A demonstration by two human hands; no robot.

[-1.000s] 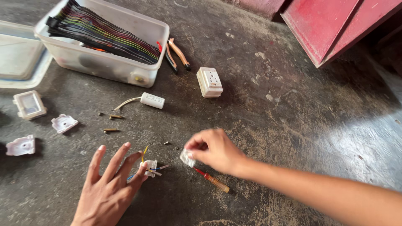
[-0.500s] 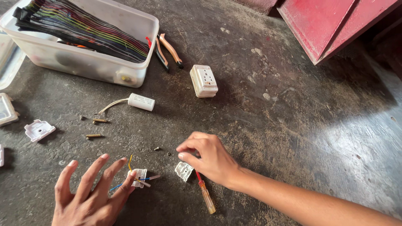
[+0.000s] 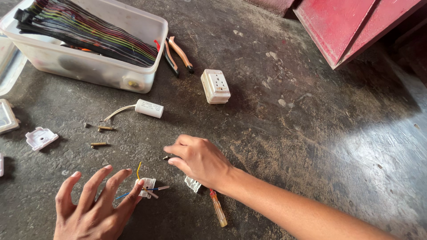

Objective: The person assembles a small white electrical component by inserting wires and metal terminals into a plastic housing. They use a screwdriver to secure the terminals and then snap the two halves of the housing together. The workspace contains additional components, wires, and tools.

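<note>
My left hand [image 3: 95, 209] rests on the dusty floor at the bottom left with its fingers spread; a fingertip touches a small white electrical part [image 3: 147, 187] with yellow, blue and red wire ends. My right hand [image 3: 198, 159] reaches in from the right, knuckles up, its thumb and forefinger close to a tiny dark screw [image 3: 165, 158]; nothing shows in its grasp. A second small white part [image 3: 192, 183] lies on the floor just under that wrist. A screwdriver [image 3: 218, 210] with a yellow-and-red handle lies beside the forearm.
At the top left stands a clear plastic tub [image 3: 106, 75] of coloured wires, with pliers [image 3: 179, 54] beside it. Below these are a white socket box [image 3: 215, 86], a white cylinder with a lead [image 3: 149, 108], two brass screws [image 3: 106, 128] and a white plate [image 3: 41, 138]. A red metal panel [image 3: 347, 26] is at the top right.
My right hand has let go of the small white part, which now lies under the wrist, and has reached left toward the tiny screw. My left hand stays by the wired part.
</note>
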